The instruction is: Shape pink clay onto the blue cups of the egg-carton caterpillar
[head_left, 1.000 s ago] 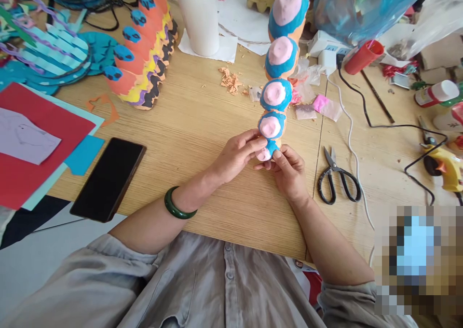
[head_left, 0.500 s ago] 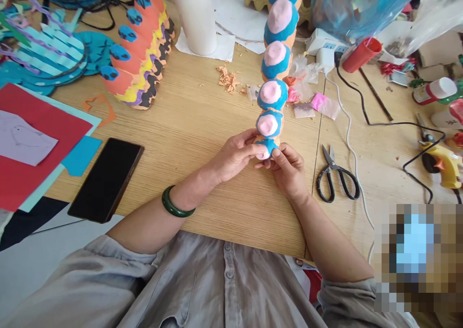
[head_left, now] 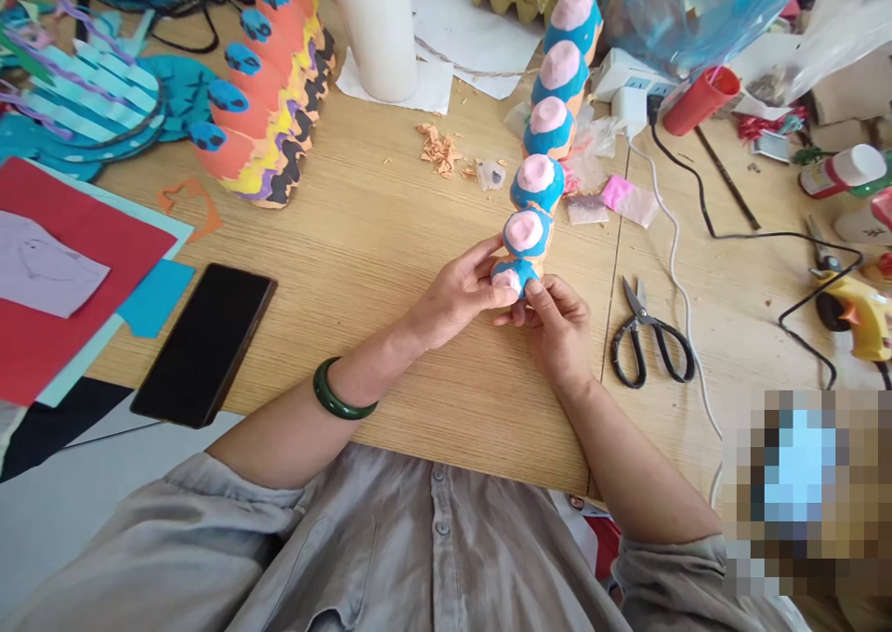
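Two-hand grip | left hand | right hand | fingers clamped on near end of painted egg-carton caterpillar

Wood-grain surface crowded with craft materials. Left: red card sheet over teal paper, black smartphone just beside, orange paper scrap. Centre: wood shavings, white bottle on paper. Right: black-handled scissors, white cable, pink scrap, yellow glue gun.

Wooden table between phone and left hand, scissors and white cord beyond right hand
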### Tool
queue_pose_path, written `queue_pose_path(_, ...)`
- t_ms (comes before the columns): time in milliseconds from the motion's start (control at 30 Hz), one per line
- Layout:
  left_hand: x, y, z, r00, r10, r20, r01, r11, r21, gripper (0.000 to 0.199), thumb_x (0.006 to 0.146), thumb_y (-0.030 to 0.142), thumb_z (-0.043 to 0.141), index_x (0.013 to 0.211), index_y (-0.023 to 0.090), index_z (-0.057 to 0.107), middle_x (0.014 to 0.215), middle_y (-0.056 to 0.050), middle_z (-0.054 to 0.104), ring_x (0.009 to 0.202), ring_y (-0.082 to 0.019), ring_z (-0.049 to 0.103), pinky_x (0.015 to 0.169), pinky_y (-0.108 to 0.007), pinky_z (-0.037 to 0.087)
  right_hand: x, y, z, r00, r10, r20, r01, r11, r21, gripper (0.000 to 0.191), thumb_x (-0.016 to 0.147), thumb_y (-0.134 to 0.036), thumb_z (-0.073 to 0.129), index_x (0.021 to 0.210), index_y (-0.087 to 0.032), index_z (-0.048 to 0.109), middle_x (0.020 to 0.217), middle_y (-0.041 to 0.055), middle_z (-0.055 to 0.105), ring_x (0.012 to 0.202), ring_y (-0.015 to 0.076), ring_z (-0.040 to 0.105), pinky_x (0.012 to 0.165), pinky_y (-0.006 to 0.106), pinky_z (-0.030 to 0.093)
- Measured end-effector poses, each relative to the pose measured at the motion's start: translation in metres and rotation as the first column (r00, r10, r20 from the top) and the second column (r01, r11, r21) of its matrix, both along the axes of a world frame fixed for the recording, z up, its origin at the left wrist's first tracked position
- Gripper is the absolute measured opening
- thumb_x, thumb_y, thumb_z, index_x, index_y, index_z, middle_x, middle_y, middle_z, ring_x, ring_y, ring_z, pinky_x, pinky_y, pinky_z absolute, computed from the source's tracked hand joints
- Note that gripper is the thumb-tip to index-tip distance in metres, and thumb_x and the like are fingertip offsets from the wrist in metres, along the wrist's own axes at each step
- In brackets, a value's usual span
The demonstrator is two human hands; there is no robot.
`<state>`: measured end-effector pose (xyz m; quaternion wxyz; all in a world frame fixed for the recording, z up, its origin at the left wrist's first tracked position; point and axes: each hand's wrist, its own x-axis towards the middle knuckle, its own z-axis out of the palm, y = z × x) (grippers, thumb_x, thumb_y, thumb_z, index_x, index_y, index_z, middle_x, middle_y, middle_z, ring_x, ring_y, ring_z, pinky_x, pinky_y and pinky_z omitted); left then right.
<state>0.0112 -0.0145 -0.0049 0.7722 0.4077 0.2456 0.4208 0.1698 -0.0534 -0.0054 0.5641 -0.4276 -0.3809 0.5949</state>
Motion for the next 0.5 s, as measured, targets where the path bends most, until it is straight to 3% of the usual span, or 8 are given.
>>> queue_pose_path(133,-0.002,0.002,0.001,0.999,-0.017,-0.028,0.017,1.0,0.021,0.05,0.087,0.034,0.082,0.133,0.019,0.068,0.134,-0.012,0.074,0.083,-0.015,0.073,0.069,-0.028,0.06,-0.001,-0.001,0.002,0.999,-0.031,0.037,0.03,0.999,0.038,0.036,0.088,-0.053,0.087,0.076,-0.023,0.072,0.06,-0.0062,0.061,0.055,0.0095,0.057,0.061,0.028,0.069)
queue_pose_path(233,-0.003,0.003,-0.004,0.998,0.005,-0.067,-0.001,0.998,0.056,0.058,0.089,0.038,0.082,0.143,0.022,0.068,0.147,-0.014,0.07,0.089,-0.017,0.076,0.073,-0.031,0.063,-0.002,-0.002,0.005,0.997,-0.054,0.059,0.051,0.998,0.046,0.039,0.087,-0.056,0.087,0.075,-0.023,0.069,0.059,-0.0069,0.058,0.054,0.0096,0.056,0.06,0.029,0.068)
queue_pose_path(400,-0.006,0.003,-0.013,0.98,0.13,-0.15,-0.102,0.978,0.183,0.07,0.086,0.04,0.087,0.15,0.022,0.066,0.151,-0.015,0.07,0.123,-0.028,0.076,0.093,-0.035,0.065,-0.003,-0.004,0.008,0.992,-0.068,0.105,0.061,0.996,0.06,0.041,0.088,-0.06,0.085,0.076,-0.024,0.068,0.058,-0.0071,0.056,0.053,0.0099,0.055,0.059,0.029,0.068)
queue_pose_path(500,-0.007,0.001,-0.011,0.975,0.142,-0.172,-0.103,0.97,0.22,0.065,0.089,0.044,0.085,0.146,0.019,0.069,0.146,-0.016,0.073,0.124,-0.028,0.076,0.096,-0.035,0.064,-0.005,-0.006,0.009,0.989,-0.069,0.13,0.058,0.995,0.087,0.039,0.088,-0.059,0.085,0.078,-0.024,0.07,0.059,-0.0071,0.056,0.052,0.0094,0.053,0.057,0.028,0.067)
